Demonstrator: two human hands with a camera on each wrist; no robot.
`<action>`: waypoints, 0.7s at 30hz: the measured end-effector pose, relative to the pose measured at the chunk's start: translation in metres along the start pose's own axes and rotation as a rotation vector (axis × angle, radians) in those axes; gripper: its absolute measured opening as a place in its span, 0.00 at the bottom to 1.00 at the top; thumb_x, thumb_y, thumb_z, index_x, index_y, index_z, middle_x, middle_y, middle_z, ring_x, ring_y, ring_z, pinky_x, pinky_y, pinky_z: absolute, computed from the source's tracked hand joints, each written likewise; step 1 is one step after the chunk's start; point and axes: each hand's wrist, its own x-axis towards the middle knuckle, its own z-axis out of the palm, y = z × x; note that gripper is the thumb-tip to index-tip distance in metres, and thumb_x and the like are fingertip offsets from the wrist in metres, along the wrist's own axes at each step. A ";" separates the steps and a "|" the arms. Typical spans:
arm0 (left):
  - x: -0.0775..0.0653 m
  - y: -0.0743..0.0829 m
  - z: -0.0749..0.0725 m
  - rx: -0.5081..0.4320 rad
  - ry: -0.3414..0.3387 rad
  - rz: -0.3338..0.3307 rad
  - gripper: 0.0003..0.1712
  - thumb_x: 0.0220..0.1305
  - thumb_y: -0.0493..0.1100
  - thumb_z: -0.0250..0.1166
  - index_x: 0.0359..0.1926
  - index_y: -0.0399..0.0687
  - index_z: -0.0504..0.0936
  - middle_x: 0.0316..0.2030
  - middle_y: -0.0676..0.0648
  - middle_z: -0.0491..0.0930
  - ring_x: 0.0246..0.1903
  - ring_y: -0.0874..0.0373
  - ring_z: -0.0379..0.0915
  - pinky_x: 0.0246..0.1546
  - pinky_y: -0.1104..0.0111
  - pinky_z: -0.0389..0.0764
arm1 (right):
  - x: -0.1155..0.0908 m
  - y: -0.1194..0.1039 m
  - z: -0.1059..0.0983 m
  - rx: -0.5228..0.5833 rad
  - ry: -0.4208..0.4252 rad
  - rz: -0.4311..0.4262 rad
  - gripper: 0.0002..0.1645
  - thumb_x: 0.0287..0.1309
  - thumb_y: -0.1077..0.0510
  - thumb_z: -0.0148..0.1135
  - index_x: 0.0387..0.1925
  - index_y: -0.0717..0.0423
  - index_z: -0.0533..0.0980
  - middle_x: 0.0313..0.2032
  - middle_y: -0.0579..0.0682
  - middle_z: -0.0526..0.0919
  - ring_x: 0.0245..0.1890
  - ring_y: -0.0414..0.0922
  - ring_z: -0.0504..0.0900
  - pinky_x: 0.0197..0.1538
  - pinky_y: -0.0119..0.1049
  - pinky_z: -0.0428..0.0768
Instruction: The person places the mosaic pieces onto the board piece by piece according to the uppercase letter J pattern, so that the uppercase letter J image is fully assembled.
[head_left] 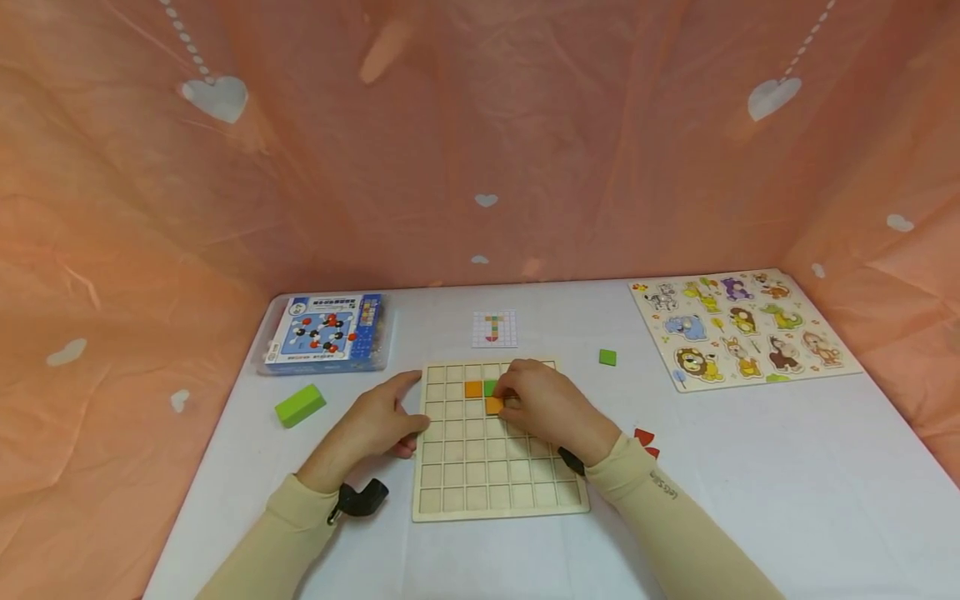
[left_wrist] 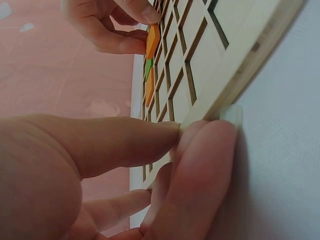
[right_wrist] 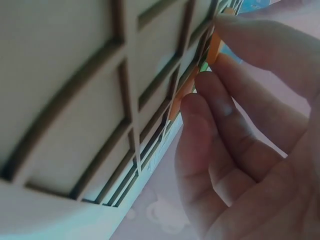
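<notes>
A wooden grid board (head_left: 453,475) lies flat on the table. My left hand (head_left: 378,421) holds its left edge, the thumb (left_wrist: 145,142) on the rim and the fingers at the side. My right hand (head_left: 543,400) pinches an orange square tile (head_left: 494,406) between thumb and fingertip, tilted over a cell in the left wrist view. Above that cell sit a green tile (head_left: 490,387) and, left of it, another orange tile (head_left: 473,389). The right wrist view shows one more orange tile (right_wrist: 181,95) in the grid, hidden under my hand in the head view.
Behind the board lies a small pattern card (head_left: 494,328). A green tile (head_left: 607,357) and red pieces (head_left: 643,437) lie to the right, before an animal puzzle board (head_left: 742,329). At left are a green block (head_left: 300,406) and a plastic box (head_left: 326,333).
</notes>
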 end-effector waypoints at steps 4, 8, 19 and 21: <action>0.000 0.000 0.000 0.004 -0.002 0.000 0.48 0.69 0.37 0.71 0.85 0.50 0.59 0.24 0.42 0.82 0.19 0.57 0.81 0.25 0.66 0.88 | 0.000 0.000 0.001 -0.001 -0.002 0.002 0.07 0.61 0.61 0.75 0.41 0.51 0.90 0.39 0.43 0.85 0.42 0.42 0.80 0.49 0.39 0.85; 0.000 0.001 -0.001 0.006 0.000 0.004 0.48 0.69 0.36 0.71 0.85 0.49 0.59 0.24 0.42 0.82 0.20 0.57 0.81 0.25 0.66 0.88 | 0.000 -0.001 0.001 -0.006 0.002 -0.006 0.07 0.61 0.61 0.75 0.41 0.50 0.90 0.39 0.42 0.85 0.42 0.42 0.80 0.49 0.39 0.85; -0.001 0.001 0.000 0.015 -0.002 0.003 0.48 0.70 0.37 0.71 0.85 0.49 0.59 0.24 0.43 0.82 0.19 0.58 0.81 0.24 0.67 0.87 | -0.001 0.003 -0.003 0.012 -0.001 0.010 0.07 0.62 0.60 0.75 0.43 0.51 0.90 0.39 0.42 0.85 0.42 0.42 0.80 0.51 0.40 0.84; -0.001 0.001 0.000 0.014 -0.002 0.001 0.48 0.70 0.37 0.71 0.85 0.49 0.59 0.24 0.43 0.82 0.19 0.58 0.81 0.25 0.67 0.87 | -0.002 0.007 -0.005 0.029 -0.004 0.024 0.09 0.62 0.60 0.75 0.44 0.53 0.90 0.41 0.43 0.86 0.43 0.42 0.81 0.54 0.42 0.84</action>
